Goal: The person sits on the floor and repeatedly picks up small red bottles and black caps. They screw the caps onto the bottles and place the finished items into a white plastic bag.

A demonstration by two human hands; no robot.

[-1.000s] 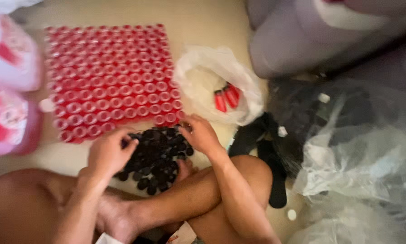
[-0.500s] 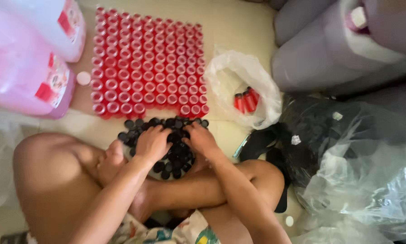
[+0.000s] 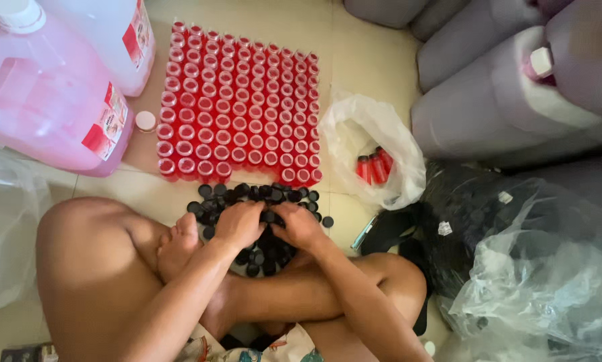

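From the head camera, the left hand (image 3: 239, 224) and right hand (image 3: 299, 226) rest palm-down, side by side, on a heap of small black plastic caps (image 3: 257, 198) on the pale tiled floor (image 3: 361, 60); fingers curl into the caps, but whether they pinch any cannot be told; just beyond stands a block of small red-filled open bottles (image 3: 240, 100); far left, a pink liquid jug (image 3: 46, 100); right, a white plastic bag (image 3: 374, 147) and grey canisters (image 3: 502, 100); crossed legs crowd the near side.

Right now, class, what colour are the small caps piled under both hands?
Black: the caps under the left hand and right hand show best in the head view.
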